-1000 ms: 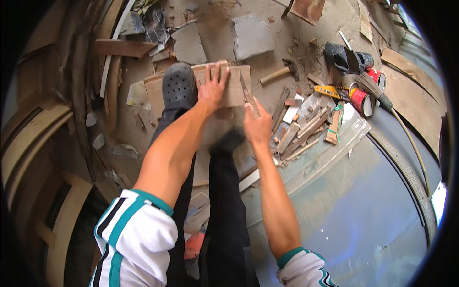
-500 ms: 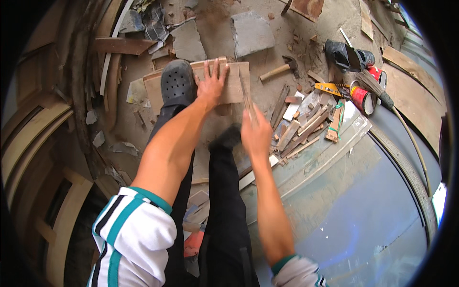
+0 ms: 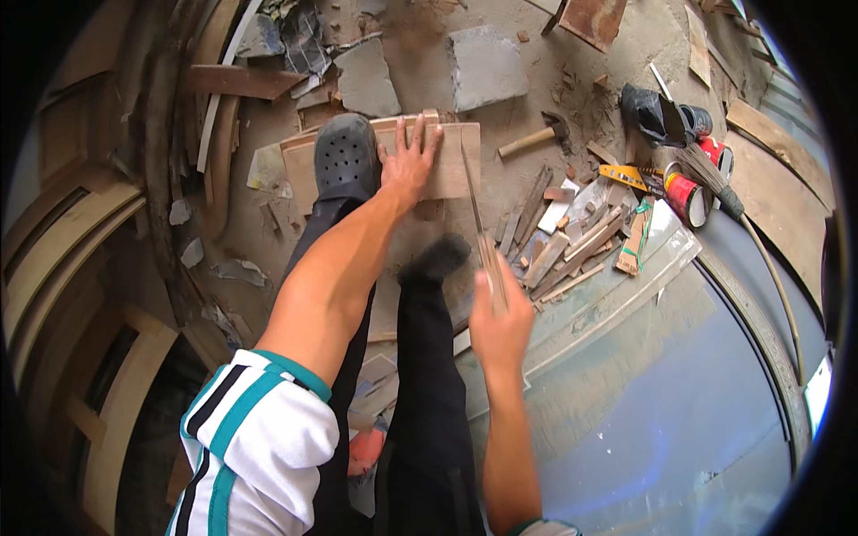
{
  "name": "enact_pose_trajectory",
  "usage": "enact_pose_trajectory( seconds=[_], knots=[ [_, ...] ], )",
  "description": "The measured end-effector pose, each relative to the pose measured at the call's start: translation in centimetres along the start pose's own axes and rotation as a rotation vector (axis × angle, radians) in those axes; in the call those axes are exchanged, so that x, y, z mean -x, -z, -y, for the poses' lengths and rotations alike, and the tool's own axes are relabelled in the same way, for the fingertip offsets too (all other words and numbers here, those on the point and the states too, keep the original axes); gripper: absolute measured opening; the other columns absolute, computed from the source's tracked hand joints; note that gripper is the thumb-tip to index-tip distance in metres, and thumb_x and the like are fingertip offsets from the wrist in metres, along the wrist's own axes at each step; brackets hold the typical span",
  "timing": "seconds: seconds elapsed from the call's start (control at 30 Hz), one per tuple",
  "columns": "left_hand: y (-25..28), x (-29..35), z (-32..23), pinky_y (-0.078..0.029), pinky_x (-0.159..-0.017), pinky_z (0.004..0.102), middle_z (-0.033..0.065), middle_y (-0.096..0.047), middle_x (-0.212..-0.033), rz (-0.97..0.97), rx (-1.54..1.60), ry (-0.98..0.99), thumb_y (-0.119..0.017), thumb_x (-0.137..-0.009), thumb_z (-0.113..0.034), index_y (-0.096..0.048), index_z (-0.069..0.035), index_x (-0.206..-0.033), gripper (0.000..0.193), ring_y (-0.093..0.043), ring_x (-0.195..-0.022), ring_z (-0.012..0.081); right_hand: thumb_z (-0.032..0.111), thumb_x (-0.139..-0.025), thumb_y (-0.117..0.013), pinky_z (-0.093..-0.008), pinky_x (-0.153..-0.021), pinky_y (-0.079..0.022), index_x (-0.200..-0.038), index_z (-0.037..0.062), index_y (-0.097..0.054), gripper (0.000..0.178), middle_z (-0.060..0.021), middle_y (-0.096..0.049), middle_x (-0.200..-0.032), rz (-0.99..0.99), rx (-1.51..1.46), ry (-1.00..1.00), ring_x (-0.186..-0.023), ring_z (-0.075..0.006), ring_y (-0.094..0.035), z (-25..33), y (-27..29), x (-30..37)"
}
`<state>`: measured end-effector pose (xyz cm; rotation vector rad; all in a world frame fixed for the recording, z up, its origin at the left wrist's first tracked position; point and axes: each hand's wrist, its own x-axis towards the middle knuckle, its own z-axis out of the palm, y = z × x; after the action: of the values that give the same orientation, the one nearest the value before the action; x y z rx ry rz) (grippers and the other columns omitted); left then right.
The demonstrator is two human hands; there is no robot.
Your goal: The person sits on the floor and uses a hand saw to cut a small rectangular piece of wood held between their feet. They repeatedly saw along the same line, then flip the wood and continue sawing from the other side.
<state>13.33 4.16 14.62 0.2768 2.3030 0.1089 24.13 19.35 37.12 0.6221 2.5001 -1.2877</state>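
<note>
My left hand (image 3: 409, 171) lies flat with fingers spread, pressing on a light brown wooden board (image 3: 453, 174). A dark clog (image 3: 345, 154) on my left foot also stands on the board. My right hand (image 3: 501, 323) is closed round the wooden handle of a handsaw. The saw's narrow blade (image 3: 473, 192) crosses the board near its right end and is seen almost edge-on. My right foot (image 3: 438, 257) is on the ground below the board.
A claw hammer (image 3: 534, 139) lies right of the board. Wood offcuts (image 3: 581, 246), a yellow level (image 3: 623, 176), a red can (image 3: 686, 198) and a broom (image 3: 728, 198) are farther right. Glass sheets (image 3: 643, 375) lean at lower right. Broken slabs (image 3: 487, 67) lie beyond.
My right hand has pulled the saw back toward me, so more of the blade shows. My left hand and the clog stay on the board. The whole view has shifted slightly.
</note>
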Motion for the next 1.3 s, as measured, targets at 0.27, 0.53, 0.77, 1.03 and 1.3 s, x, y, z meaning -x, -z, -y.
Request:
enact_pose_trajectory(
  seconds=[0.27,0.53,0.77,1.03,1.3],
  knots=[
    [-1.8,-1.7,-1.1,-0.035,-0.112,0.0691,0.0114,0.004,-0.171,-0.121,-0.081,-0.033,-0.094,-0.061,-0.017,-0.006,-0.027,-0.164,0.136,-0.004,-0.155,0.0444,0.019,-0.098,-0.061,-0.0396,-0.090,-0.053,-0.126,-0.0073,-0.064,0.039,-0.0300,-0.070,-0.109,-0.038,0.044,-0.107,-0.104,-0.0422,-0.069,-5.9,-5.5,-9.0],
    [-0.9,-0.3,-0.5,-0.031,-0.112,0.0719,0.0082,0.003,-0.172,-0.033,-0.006,0.032,-0.070,-0.086,-0.003,-0.013,-0.029,-0.164,0.100,-0.002,-0.156,0.0422,0.018,-0.098,-0.059,-0.0447,-0.087,-0.055,-0.125,-0.0054,-0.065,0.036,-0.0271,-0.071,-0.109,-0.014,-0.132,-0.028,-0.102,-0.0453,-0.069,0.7,1.2,0.2],
    [1.2,-0.3,-1.9,-0.039,-0.109,0.0702,0.0142,0.003,-0.170,0.037,-0.069,-0.056,-0.096,-0.061,-0.025,-0.004,-0.024,-0.164,0.138,-0.005,-0.154,0.0473,0.018,-0.098,-0.062,-0.0410,-0.091,-0.053,-0.124,-0.0035,-0.066,0.035,-0.0272,-0.071,-0.110,0.088,0.176,-0.261,-0.106,-0.0415,-0.069,-3.5,-6.0,-9.8],
    [-1.2,-0.8,-0.4,-0.039,-0.108,0.0700,0.0155,0.001,-0.170,-0.101,-0.102,-0.023,-0.094,-0.064,-0.020,-0.006,-0.024,-0.164,0.133,-0.007,-0.154,0.0483,0.022,-0.097,-0.060,-0.0465,-0.091,-0.054,-0.128,-0.0038,-0.064,0.040,-0.0262,-0.071,-0.112,0.003,0.052,-0.019,-0.105,-0.0442,-0.068,-5.1,-4.4,-6.1],
    [-2.0,-0.6,0.5,-0.040,-0.108,0.0701,0.0155,0.001,-0.170,-0.125,-0.091,-0.018,-0.096,-0.061,-0.023,-0.008,-0.023,-0.164,0.135,-0.006,-0.154,0.0480,0.017,-0.099,-0.061,-0.0384,-0.094,-0.052,-0.130,-0.0072,-0.062,0.039,-0.0267,-0.070,-0.116,0.035,-0.094,-0.095,-0.111,-0.0359,-0.070,0.2,-0.2,0.3]
  ],
)
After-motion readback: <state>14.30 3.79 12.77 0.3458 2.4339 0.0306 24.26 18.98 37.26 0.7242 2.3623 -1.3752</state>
